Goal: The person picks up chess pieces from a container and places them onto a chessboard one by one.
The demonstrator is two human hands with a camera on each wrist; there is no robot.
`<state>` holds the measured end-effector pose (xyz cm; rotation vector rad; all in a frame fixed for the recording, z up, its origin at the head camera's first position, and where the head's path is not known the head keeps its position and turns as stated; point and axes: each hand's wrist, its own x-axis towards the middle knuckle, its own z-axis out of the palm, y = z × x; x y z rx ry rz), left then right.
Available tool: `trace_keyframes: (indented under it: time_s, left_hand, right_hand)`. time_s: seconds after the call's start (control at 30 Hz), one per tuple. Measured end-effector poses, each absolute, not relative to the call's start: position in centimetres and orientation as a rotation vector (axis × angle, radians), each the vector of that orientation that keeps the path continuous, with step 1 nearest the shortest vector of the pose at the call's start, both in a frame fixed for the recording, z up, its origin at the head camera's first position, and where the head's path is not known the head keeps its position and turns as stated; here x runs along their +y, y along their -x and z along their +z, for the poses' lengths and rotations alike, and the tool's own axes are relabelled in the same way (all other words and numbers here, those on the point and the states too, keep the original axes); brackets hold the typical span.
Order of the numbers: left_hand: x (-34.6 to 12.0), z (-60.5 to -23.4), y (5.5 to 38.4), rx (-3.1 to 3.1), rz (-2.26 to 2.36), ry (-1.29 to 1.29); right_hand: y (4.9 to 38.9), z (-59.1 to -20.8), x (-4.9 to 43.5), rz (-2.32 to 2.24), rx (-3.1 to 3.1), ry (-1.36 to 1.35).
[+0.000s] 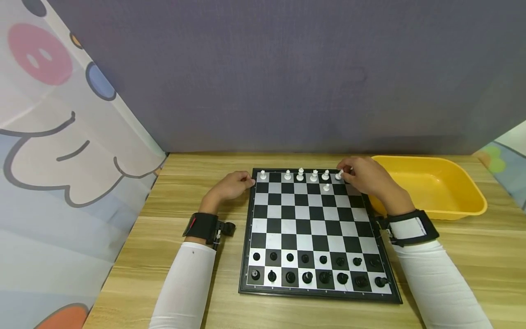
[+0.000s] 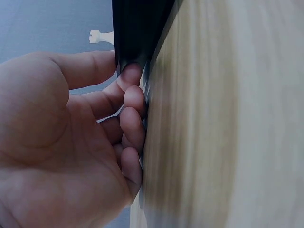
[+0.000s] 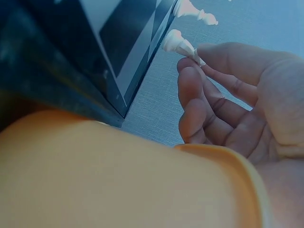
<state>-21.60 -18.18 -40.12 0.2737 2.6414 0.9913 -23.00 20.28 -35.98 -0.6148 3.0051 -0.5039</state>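
Note:
In the head view my right hand [image 1: 363, 177] is at the far right part of the chessboard [image 1: 315, 213], pinching a white chess piece [image 1: 339, 174] between thumb and fingers. That piece leans in the right wrist view, its round base toward the board and its top hidden by the fingertips. A white bishop [image 1: 326, 174] stands just left of it. At the board's far left corner, my left hand [image 1: 230, 185] holds the black frame, thumb over the edge and fingers curled against its side. Near that thumb stands a white rook [image 1: 263, 174].
More white pieces line the far row, and a white pawn [image 1: 326, 187] stands one row nearer. Two rows of black pieces [image 1: 307, 277] occupy the near side. A yellow tray [image 1: 435, 183] sits right of the board. Behind the table rises a grey panel [image 1: 263, 82].

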Motion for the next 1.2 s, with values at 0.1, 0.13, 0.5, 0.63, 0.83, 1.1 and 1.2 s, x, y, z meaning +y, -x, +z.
trace_keyframes:
  time_s: [0.1, 0.13, 0.5, 0.63, 0.83, 1.1, 1.2]
  left_hand:
    - [-18.1, -40.1, 21.6, 2.636, 1.002, -0.268]
    - [-18.1, -40.1, 21.6, 2.634, 1.004, -0.266]
    - [-18.1, -40.3, 21.7, 2.639, 1.002, -0.276]
    - [-18.1, -40.3, 21.7, 2.637, 1.004, -0.277]
    - [-18.1, -40.2, 21.6, 2.637, 0.998, -0.275]
    - [-18.1, -40.3, 21.7, 2.634, 1.006, -0.278]
    - [-18.3, -40.4, 21.8, 2.632, 1.013, -0.27]
  right_hand:
    - [23.0, -35.9, 20.3, -0.494, 3.0, 0.61]
    - [23.0, -35.9, 20.3, -0.49, 2.998, 0.61]
    - [23.3, -36.2, 20.3, -0.463, 2.998, 0.628]
    - [23.3, -36.2, 20.3, -0.476, 3.002, 0.626]
    - [23.0, -35.9, 20.5, -0.537, 3.003, 0.623]
    - [22.5, -34.4, 21.7, -0.611, 3.031, 0.636]
    - [22.3, -33.7, 22.3, -0.629, 3.047, 0.6]
